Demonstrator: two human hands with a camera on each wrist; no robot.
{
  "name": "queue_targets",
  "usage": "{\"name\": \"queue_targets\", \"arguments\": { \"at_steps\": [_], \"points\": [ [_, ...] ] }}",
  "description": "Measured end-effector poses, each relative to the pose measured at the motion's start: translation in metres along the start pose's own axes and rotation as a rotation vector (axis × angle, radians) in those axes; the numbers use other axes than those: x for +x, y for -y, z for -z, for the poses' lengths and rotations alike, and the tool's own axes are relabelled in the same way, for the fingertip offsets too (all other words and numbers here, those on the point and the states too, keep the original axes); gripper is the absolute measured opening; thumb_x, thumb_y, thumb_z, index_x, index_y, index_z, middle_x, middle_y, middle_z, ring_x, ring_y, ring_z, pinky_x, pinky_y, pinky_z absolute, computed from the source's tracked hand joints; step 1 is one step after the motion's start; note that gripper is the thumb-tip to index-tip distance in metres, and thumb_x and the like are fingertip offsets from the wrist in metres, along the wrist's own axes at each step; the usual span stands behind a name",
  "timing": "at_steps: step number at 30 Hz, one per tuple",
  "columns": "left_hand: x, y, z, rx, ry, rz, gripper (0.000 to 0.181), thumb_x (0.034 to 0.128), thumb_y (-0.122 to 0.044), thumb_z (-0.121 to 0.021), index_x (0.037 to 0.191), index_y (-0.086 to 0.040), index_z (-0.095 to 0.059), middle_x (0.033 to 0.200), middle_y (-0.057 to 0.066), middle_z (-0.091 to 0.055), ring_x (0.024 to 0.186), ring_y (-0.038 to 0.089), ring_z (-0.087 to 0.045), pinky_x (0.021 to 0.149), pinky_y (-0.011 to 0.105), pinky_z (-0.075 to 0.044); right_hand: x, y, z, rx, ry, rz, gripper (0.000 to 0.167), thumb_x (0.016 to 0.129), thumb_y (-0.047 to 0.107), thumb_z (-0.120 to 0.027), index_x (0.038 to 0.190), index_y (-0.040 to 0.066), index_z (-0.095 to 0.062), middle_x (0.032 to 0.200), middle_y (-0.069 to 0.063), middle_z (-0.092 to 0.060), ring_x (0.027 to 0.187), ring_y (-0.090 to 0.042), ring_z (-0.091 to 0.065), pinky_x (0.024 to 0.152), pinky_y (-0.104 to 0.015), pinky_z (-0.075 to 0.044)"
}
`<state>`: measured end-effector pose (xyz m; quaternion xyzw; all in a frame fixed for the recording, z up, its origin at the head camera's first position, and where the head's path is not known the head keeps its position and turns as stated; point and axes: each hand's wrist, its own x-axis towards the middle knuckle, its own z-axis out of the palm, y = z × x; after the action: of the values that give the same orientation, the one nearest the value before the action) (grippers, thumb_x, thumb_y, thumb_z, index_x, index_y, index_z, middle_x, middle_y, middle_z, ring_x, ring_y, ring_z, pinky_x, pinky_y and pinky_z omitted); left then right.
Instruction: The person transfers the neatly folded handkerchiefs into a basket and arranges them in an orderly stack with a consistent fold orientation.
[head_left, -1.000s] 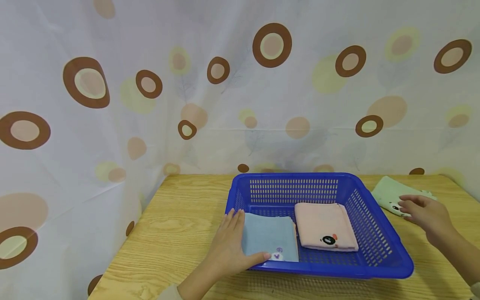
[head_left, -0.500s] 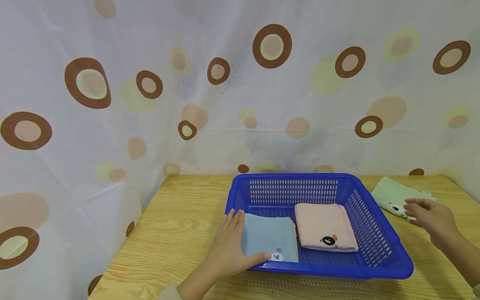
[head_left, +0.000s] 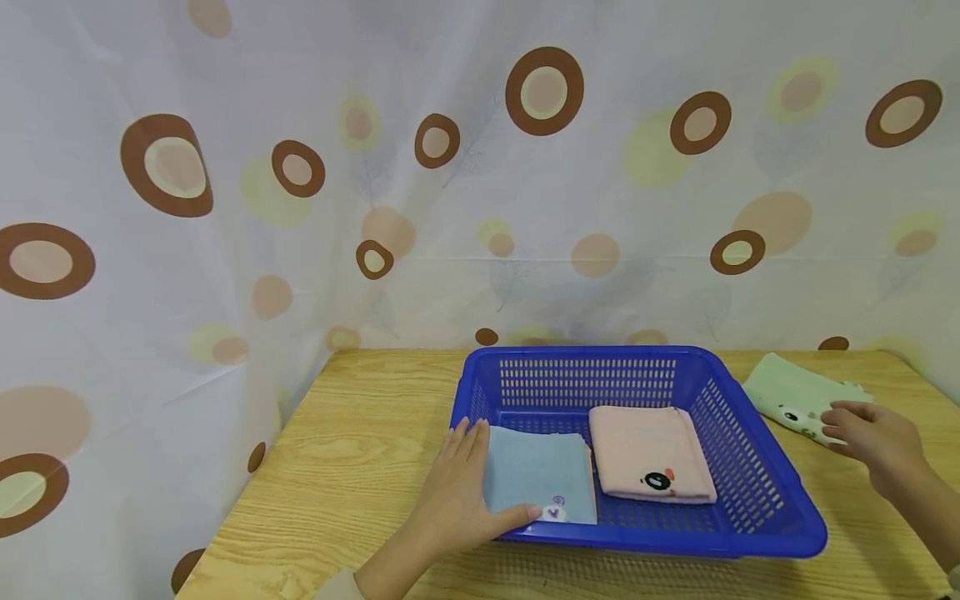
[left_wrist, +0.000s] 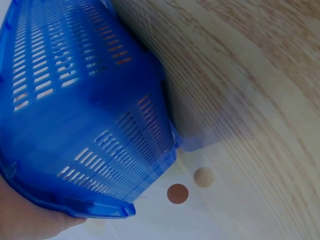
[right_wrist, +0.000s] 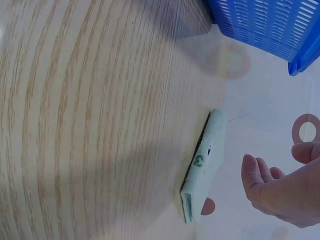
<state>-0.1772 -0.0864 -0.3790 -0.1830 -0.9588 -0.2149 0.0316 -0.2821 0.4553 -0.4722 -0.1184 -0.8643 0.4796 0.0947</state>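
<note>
A blue plastic basket (head_left: 615,537) with slotted walls stands on the wooden table. Inside it, a folded light-blue towel (head_left: 536,471) lies on the left, beside a folded pink towel (head_left: 648,450) with an embroidered face. My left hand (head_left: 453,496) rests over the basket's front left corner, fingers straight, thumb across the front rim near the blue towel's edge. To the right of the basket lies a folded green towel (head_left: 791,392) with an embroidered face. My right hand (head_left: 877,437) hovers by it, fingers loosely bent, holding nothing; the right wrist view shows a gap between hand (right_wrist: 282,192) and towel (right_wrist: 205,165).
A white curtain (head_left: 450,208) with brown and yellow circles hangs behind and to the left of the table. Bare wood (head_left: 360,433) shows left of the basket. The basket's right wall (head_left: 750,458) stands between the pink towel and my right hand.
My right hand has drifted slightly right and toward me, uncovering more of the green towel's face. My left hand, the basket and the towels have stayed in place.
</note>
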Motion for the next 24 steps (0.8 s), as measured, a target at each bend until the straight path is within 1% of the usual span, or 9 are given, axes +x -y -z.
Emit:
{"name": "queue_targets", "arguments": {
  "at_steps": [4,6,11,18,23,24],
  "points": [
    [0.0,0.0,0.0,-0.001,0.0,-0.001,0.112,0.0703,-0.073,-0.056,0.146,0.001,-0.021,0.152,0.018,-0.024,0.144,0.033,-0.012,0.116,0.049,-0.016,-0.004,0.003,0.003,0.031,0.005,-0.017,0.068,0.096,0.034,-0.042,0.138,-0.017,-0.025,0.081,0.031,-0.048,0.066,0.017,-0.051,0.06,-0.018,-0.054],
    [0.0,0.0,0.0,-0.002,0.0,0.0,0.112,0.0703,-0.073,-0.056,0.146,0.001,-0.021,0.152,0.018,-0.024,0.144,0.033,-0.012,0.116,0.049,-0.016,-0.006,0.005,0.004,0.044,0.008,-0.021,0.067,0.097,0.032,-0.04,0.137,-0.019,-0.023,0.076,0.038,-0.044,0.065,0.018,-0.05,0.059,-0.017,-0.054],
    [0.0,0.001,-0.001,0.002,-0.002,-0.003,0.111,0.0705,-0.073,-0.056,0.146,0.001,-0.022,0.152,0.018,-0.024,0.144,0.033,-0.012,0.116,0.049,-0.016,-0.008,0.006,0.007,0.031,0.001,-0.049,0.066,0.097,0.031,-0.036,0.137,-0.02,-0.022,0.073,0.036,-0.042,0.063,0.018,-0.048,0.059,-0.018,-0.054],
    [0.0,0.001,-0.001,0.009,-0.008,-0.012,0.111,0.0709,-0.074,-0.055,0.146,0.002,-0.022,0.152,0.018,-0.024,0.144,0.033,-0.012,0.116,0.049,-0.016,-0.005,0.0,0.012,0.035,-0.033,-0.096,0.067,0.097,0.032,-0.034,0.138,-0.019,-0.02,0.072,0.034,-0.039,0.061,0.018,-0.046,0.059,-0.018,-0.054],
    [0.0,0.0,-0.001,0.007,-0.005,-0.009,0.112,0.0707,-0.074,-0.054,0.146,0.002,-0.022,0.152,0.018,-0.024,0.144,0.033,-0.012,0.116,0.048,-0.015,-0.004,-0.001,0.016,0.023,-0.063,-0.133,0.064,0.097,0.028,-0.035,0.137,-0.02,-0.02,0.075,0.024,-0.046,0.059,0.017,-0.044,0.058,-0.018,-0.054],
    [0.0,0.0,-0.001,0.005,-0.004,-0.008,0.111,0.0707,-0.074,-0.055,0.146,0.002,-0.022,0.152,0.018,-0.024,0.144,0.033,-0.011,0.116,0.048,-0.015,-0.004,-0.001,0.017,0.027,-0.066,-0.146,0.063,0.097,0.027,-0.034,0.137,-0.02,-0.02,0.076,0.017,-0.05,0.058,0.016,-0.044,0.058,-0.019,-0.054]
  ]
}}
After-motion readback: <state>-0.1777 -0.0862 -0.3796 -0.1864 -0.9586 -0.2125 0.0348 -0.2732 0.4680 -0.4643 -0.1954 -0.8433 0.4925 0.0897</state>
